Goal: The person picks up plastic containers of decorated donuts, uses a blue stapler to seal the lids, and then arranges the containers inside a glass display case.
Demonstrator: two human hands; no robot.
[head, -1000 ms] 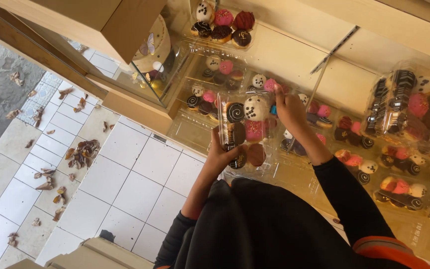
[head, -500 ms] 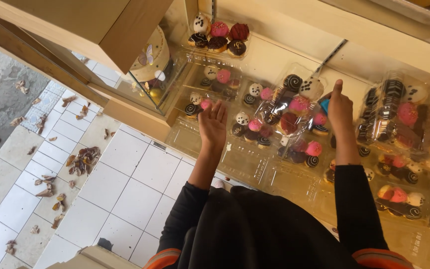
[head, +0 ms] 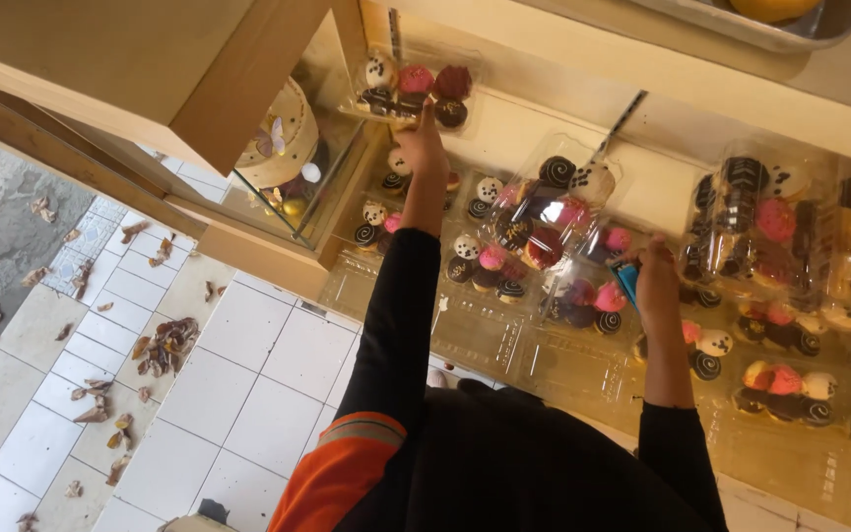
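Our left hand (head: 422, 148) reaches up to the far box (head: 416, 87), a clear clamshell of pink, dark and white doughnuts lying on the pale surface (head: 534, 118); one finger points up and touches its near edge, the others curled in. Our right hand (head: 657, 286) rests lower among the boxes, fingers pressed together around something blue (head: 627, 281), though we cannot tell just what it is. Between the hands lies a tilted box (head: 554, 212) with its lid raised. More doughnut boxes (head: 790, 236) crowd the right side. A cake (head: 283, 143) sits behind glass at left, above the white tiled floor (head: 248, 374) strewn with dry leaves (head: 160, 345).
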